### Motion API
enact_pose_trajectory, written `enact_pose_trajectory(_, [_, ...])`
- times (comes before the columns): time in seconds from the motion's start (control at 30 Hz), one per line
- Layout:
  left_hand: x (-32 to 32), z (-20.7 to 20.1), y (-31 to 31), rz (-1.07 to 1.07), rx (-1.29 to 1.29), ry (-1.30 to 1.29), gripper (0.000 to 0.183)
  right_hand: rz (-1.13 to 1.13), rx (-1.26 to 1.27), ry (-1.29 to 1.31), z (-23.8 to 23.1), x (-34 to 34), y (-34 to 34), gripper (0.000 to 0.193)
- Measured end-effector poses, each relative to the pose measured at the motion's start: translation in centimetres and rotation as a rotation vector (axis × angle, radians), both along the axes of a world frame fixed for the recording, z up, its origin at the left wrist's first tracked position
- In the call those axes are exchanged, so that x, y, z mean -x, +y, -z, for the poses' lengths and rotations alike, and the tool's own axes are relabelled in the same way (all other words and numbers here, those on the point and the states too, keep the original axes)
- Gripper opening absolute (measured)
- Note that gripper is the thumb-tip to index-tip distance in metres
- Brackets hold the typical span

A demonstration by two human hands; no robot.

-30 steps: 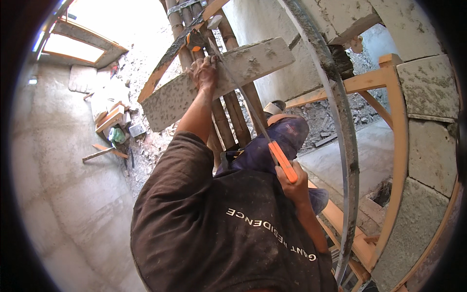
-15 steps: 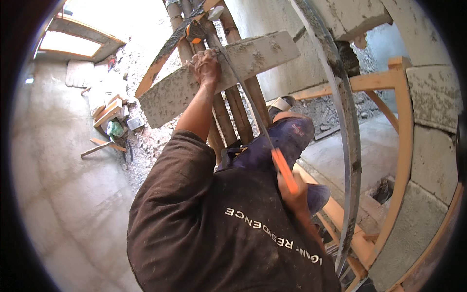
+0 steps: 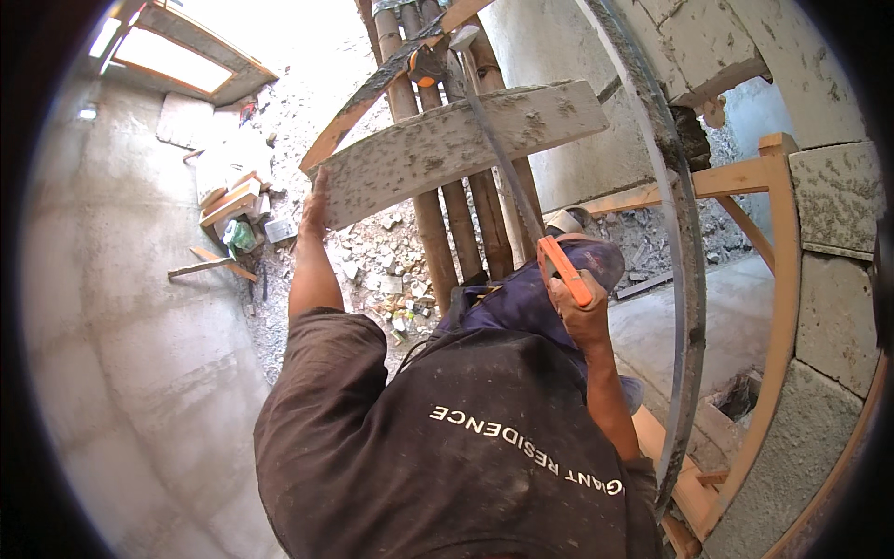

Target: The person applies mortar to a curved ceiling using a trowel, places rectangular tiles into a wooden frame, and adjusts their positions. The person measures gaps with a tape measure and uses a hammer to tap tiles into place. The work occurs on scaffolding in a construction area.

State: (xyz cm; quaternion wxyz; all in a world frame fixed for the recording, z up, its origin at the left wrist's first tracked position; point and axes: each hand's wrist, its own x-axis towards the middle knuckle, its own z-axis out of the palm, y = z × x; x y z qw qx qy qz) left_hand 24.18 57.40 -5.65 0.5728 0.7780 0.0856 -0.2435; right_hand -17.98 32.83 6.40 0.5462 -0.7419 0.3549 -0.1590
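Observation:
A long grey concrete block lies slantwise across several bamboo poles. My left hand is against the block's left end, its fingers stretched along that face. In my right hand is the orange handle of a handsaw. The saw's long blade runs forward across the block, right of its middle. Whether the teeth have cut into the block cannot be made out. Just beyond the block, an orange and black tape measure rests beside a dark-stained wooden board.
A curved metal bar rises close on my right, with a timber frame and block wall behind it. Rubble covers the ground below the poles. Wood scraps are heaped at the left.
My left hand has moved from the block's top to its left end. The right hand has come forward and right with the saw, its blade still across the block.

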Motion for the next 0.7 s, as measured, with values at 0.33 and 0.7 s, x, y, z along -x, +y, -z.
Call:
enact_pose_trajectory(0.33, [3.0,1.9,3.9,-0.053,-0.137,-0.043,0.082,-0.073,0.111,0.047,-1.7,0.2,0.0,0.022])
enact_pose_trajectory(0.7, [3.7,0.7,8.6,-0.112,0.095,0.226,0.078,-0.111,0.081,0.138,-5.7,2.8,3.0,0.023])
